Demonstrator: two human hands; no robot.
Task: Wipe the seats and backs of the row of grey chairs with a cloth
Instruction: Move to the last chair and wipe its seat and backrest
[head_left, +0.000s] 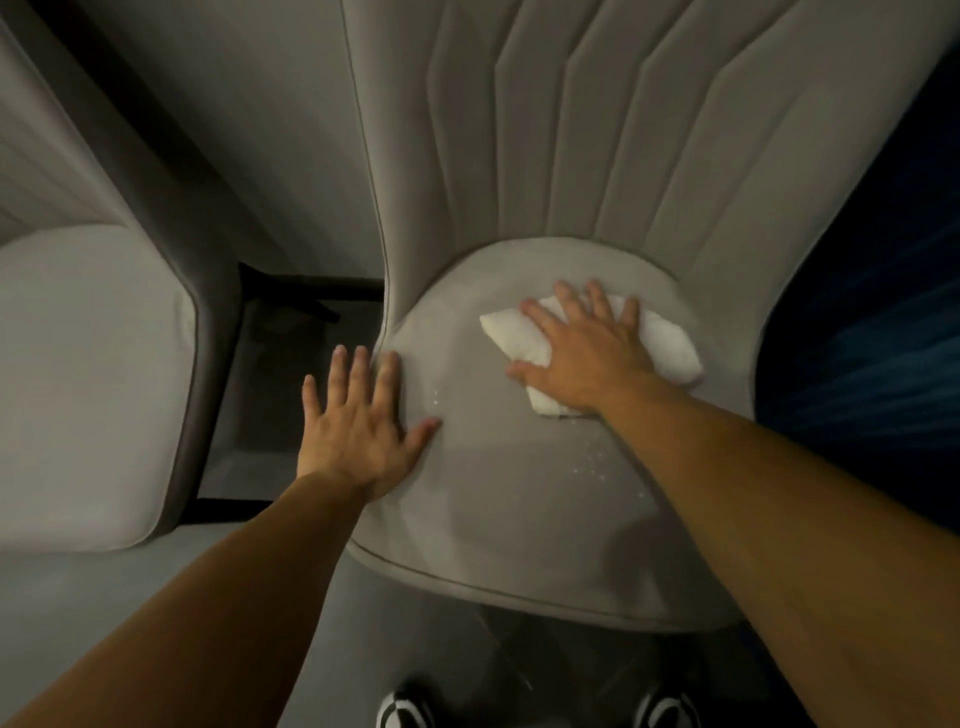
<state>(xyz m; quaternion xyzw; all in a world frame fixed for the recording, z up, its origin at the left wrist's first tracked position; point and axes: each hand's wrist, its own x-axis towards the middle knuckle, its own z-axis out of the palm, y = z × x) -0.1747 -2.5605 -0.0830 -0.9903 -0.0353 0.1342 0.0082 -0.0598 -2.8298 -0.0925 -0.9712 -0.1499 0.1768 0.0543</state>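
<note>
the right hand (582, 353) lies flat, fingers straight, pressing a folded white cloth (670, 345) onto the rear right part of the grey seat (498, 499); its grip is released rather than clenched round the cloth. the left hand (358, 421) is spread flat on the seat's left edge, steadying it. pale specks (597, 462) near the middle suggest this seat is only partly wiped. the ribbed chair back (597, 130) and the neighbouring chair (88, 364) probably remain, though the dim light hides any wipe marks.

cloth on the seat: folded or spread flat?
Folded. The white cloth sits as a thick bunched pad with doubled edges under the flat right hand, on the grey chair seat.
</note>
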